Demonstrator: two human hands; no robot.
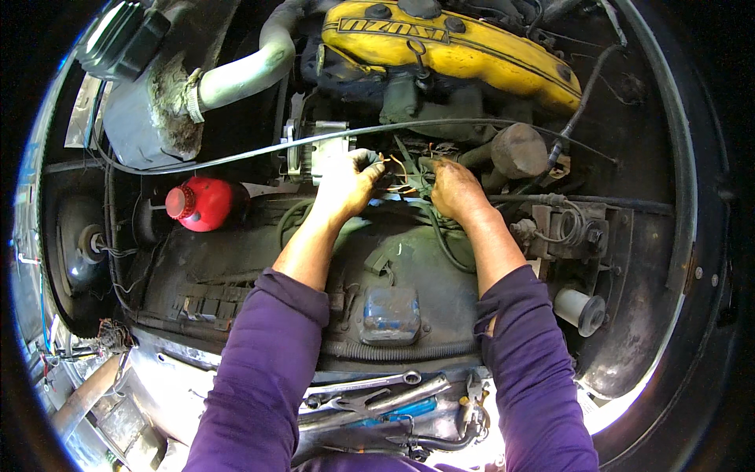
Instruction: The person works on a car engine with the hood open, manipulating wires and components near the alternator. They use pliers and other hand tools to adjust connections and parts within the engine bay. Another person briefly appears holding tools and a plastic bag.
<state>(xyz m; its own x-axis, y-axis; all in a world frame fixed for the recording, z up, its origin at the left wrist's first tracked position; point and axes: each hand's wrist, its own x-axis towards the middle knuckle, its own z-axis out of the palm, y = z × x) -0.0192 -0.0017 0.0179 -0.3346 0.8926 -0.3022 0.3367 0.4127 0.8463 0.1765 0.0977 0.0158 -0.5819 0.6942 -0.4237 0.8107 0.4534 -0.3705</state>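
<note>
In the engine bay, both my hands are at a tangle of thin wires [405,177] beside a silver alternator [324,143]. My left hand [350,185] is closed in a pinch just right of the alternator, at the end of a thin orange wire [399,162]. My right hand [458,189] has its fingers curled round a dark wiring bundle [425,182], which runs down into a loose black cable [442,240]. What lies under the right fingertips is partly hidden.
A yellow valve cover [448,49] tops the engine behind my hands. A grey hose [338,138] crosses above them. At left stands a red bottle [206,204]; a round filter [519,151] is at right. Wrenches [362,383] and blue-handled tools [401,412] lie near me.
</note>
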